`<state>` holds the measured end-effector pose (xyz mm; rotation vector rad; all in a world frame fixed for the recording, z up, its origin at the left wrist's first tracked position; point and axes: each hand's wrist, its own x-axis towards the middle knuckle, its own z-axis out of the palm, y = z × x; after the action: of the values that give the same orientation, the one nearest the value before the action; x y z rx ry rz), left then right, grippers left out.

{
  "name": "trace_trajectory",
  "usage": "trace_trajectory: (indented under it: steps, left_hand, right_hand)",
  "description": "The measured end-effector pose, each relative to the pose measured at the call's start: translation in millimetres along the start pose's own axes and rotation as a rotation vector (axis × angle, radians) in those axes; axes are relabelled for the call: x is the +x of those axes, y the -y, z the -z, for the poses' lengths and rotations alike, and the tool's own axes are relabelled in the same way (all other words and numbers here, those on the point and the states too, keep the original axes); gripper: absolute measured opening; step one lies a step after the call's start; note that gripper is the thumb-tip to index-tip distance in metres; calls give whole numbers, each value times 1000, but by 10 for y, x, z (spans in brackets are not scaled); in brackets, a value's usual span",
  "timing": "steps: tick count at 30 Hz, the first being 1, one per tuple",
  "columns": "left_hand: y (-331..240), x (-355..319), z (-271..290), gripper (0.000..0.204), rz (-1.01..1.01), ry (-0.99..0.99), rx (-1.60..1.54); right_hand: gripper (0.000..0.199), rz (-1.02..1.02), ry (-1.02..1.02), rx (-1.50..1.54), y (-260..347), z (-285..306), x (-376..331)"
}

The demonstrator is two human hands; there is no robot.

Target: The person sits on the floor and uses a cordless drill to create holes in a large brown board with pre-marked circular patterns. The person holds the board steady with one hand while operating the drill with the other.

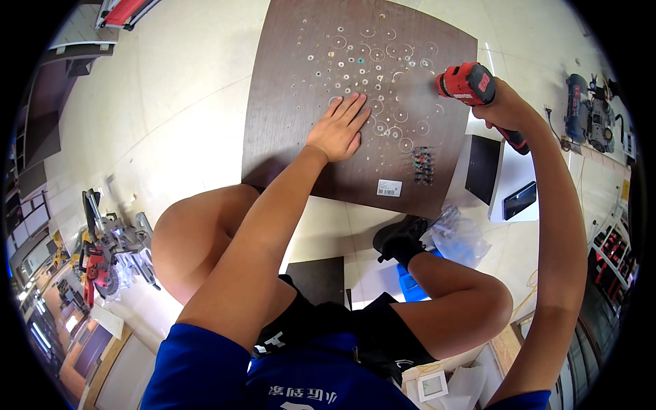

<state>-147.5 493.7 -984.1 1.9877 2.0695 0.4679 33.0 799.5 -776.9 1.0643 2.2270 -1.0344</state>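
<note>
A dark brown wood-grain board (280, 116) lies before me, marked with many drilled holes, round cut rings and small plugs. My left hand (337, 128) rests flat on it, fingers spread, holding nothing. On the right, my right hand (509, 109) is wrapped round the handle of a red and black cordless drill (468, 83). The drill's front end points left over the board's right part. A hazy patch blurs the surface there, so I cannot tell whether a bit touches the board. A white label (389, 188) and rows of small coloured marks (423, 166) sit near its close edge.
Beside the board's right edge, a phone (519, 200) lies on a white surface. A clear plastic bag (459, 236) and my black shoe (400, 236) are by the near corner. A red saw (99, 273) stands at left; a compressor-like machine (591, 113) stands far right.
</note>
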Motion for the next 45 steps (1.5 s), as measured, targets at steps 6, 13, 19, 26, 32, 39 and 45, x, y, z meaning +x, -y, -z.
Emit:
trace_trajectory:
  steps: [6,13,19,26,32,39,45]
  left_hand:
    - [-11,-10,-1,64,-3,18,4]
    - [-5,-15,-1,62,1,16,14]
    - [0,-14,1,62,-7,-4,-22]
    - [9,-14,-13,61,-3,-3,-17]
    - [17,-17,-14,61,-8,-8,-23]
    - [1,-16,-28,62,-7,-5,-23]
    - [24,-19,-24,63,-15,-36,-11]
  right_hand:
    - [31,-51,8,-52,4,31,7]
    - [30,-23,24,-51,17,8,18]
    - [31,-27,-16,-45,44,4,-31]
    - [31,-21,-5,-39,51,25,-12]
    - [28,-11,7,-60,51,23,29]
    - [30,-24,30,-48,294,-40,-40]
    - [30,-20,21,-104,548,-33,-86]
